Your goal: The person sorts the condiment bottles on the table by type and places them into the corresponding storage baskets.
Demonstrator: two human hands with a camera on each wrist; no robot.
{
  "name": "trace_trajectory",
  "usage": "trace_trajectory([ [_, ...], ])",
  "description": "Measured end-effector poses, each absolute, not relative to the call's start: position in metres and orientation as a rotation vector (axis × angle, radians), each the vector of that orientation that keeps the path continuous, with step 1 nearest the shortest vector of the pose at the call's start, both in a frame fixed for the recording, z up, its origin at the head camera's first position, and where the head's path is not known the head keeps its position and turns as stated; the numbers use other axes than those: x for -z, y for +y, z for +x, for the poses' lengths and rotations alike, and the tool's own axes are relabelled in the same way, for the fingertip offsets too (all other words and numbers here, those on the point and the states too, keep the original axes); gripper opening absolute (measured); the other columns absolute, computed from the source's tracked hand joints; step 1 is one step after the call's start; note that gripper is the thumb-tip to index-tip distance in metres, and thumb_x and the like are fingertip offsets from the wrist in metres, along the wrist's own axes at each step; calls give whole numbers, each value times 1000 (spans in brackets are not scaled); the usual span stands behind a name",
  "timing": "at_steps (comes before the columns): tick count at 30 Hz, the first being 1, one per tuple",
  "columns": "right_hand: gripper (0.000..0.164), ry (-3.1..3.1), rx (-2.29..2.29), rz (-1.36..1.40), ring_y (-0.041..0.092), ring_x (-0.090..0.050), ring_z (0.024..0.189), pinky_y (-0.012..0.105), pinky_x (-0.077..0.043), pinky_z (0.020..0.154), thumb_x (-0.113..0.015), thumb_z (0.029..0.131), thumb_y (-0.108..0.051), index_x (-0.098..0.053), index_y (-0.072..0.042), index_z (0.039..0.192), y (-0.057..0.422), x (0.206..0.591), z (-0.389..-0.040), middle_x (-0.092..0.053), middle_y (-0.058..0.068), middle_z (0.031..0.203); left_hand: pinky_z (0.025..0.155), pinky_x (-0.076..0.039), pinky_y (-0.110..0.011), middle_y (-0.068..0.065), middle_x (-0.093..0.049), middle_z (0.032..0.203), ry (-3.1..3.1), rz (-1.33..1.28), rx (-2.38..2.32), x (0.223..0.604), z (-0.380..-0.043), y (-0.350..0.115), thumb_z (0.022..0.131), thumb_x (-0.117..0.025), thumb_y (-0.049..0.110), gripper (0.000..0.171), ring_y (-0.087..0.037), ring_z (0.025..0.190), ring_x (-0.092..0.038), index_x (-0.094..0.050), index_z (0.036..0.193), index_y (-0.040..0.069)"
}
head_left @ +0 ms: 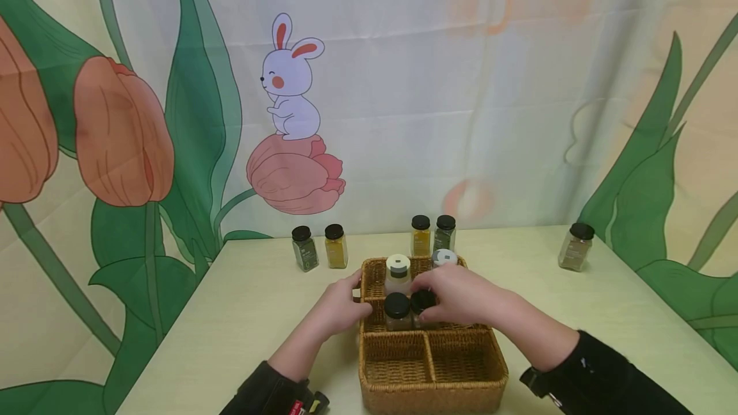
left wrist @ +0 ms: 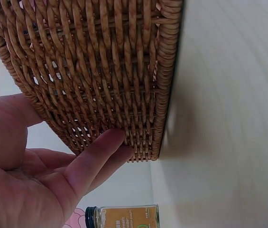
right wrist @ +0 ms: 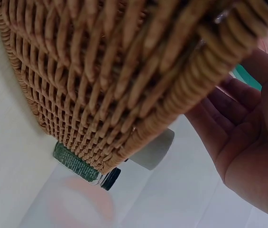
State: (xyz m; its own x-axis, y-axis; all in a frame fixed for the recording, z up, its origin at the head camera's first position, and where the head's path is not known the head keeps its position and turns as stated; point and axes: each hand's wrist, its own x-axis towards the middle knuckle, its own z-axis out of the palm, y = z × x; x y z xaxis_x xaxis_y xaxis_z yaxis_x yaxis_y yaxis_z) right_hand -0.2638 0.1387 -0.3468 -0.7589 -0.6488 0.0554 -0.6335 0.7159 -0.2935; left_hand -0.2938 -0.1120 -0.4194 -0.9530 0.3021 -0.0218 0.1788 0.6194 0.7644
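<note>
A brown wicker basket [head_left: 435, 396] with several compartments stands on the table. My left hand [head_left: 340, 306] grips its left wall, thumb at the rim and fingers against the outer weave [left wrist: 91, 90]. My right hand [head_left: 461, 293] reaches over the right side, its fingers around a black-capped spice jar [head_left: 423, 300] in the middle row; that jar is partly hidden. Touching or nearly touching it on the left is another black-capped jar [head_left: 397, 308]. Behind them, a bottle with a cream cap [head_left: 398, 268] and a white-capped bottle [head_left: 444, 257] stand in the back section.
Behind the basket to the left stand a green spice jar [head_left: 305, 250] and a turmeric jar [head_left: 336, 247]. Directly behind are a yellow jar [head_left: 421, 237] and a dark green jar [head_left: 444, 233]. A brownish jar [head_left: 575, 248] stands far right, near the printed curtain [head_left: 403, 114].
</note>
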Motion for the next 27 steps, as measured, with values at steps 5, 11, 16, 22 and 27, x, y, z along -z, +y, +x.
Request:
trace_trajectory([
  [5,31,2843,484,-1073,8,-63,76,22,-50,63,-79,78,-28,-71,-20,107,140,347,-264,-70,-8,92,63,-52,-29,-17,-52,142,2691,418,-1249,420,-294,-112,79,-66,13,83,-21,98,-68,-28,152,5],
  [11,31,2827,487,-1095,3,-60,73,21,-49,61,-77,80,-32,-70,-22,109,141,348,-265,-69,-10,93,59,-49,-29,-18,-50,143,2704,420,-1235,419,-293,-112,78,-65,13,85,-17,91,-66,-26,152,2],
  [16,37,2838,522,-1081,8,-67,85,28,-54,73,-74,82,-40,-69,-22,114,143,343,-263,-71,-9,103,53,-47,-30,-19,-50,143,2714,413,-1218,418,-293,-112,78,-65,13,85,-15,76,-64,-26,152,1],
  [22,44,2942,526,-1043,15,-64,104,38,-52,88,-72,84,-45,-66,-21,121,146,336,-261,-68,-8,115,50,-46,-29,-18,-49,144,2711,406,-1226,419,-293,-113,78,-65,13,85,-14,70,-62,-26,153,2],
  [27,51,3043,558,-1028,19,-60,117,43,-49,96,-71,84,-49,-62,-23,127,151,331,-261,-62,-4,129,58,-51,-28,-18,-51,142,2697,417,-1245,419,-293,-111,79,-66,12,83,-20,83,-69,-27,152,4],
])
